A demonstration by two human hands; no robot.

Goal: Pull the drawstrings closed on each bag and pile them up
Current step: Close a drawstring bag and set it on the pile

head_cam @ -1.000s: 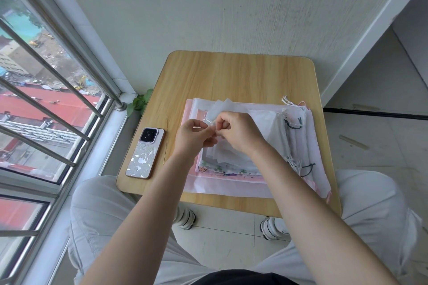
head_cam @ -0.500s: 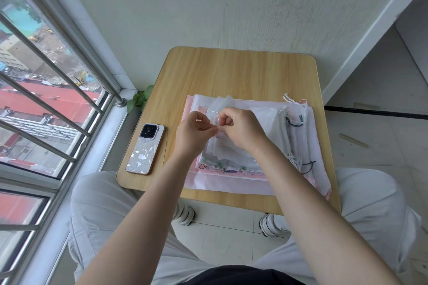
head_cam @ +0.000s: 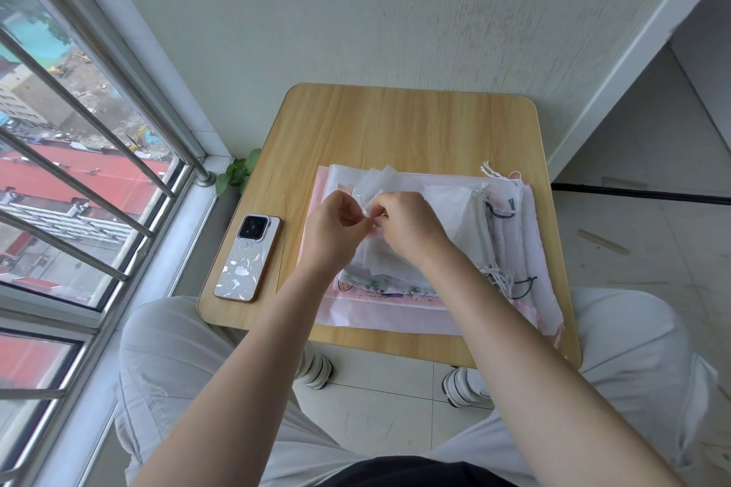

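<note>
A stack of thin white and pink drawstring bags (head_cam: 455, 241) lies on the small wooden table (head_cam: 395, 126). Above its left part both hands meet. My left hand (head_cam: 334, 227) and my right hand (head_cam: 407, 227) each pinch the top of a small sheer white bag (head_cam: 374, 182), where a thin white drawstring runs between the fingertips. The bag's upper corner sticks up behind the fingers. Its lower part is hidden by my right hand. More bags with white and dark cords (head_cam: 502, 210) fan out at the pile's right side.
A phone (head_cam: 248, 258) in a patterned case lies on the table's left edge. A barred window (head_cam: 79, 154) fills the left side and a wall stands close behind the table. My knees flank the table's near edge.
Both hands have lifted slightly away from me with the small bag, staying pinched together at its top. The pile and the phone lie as before.
</note>
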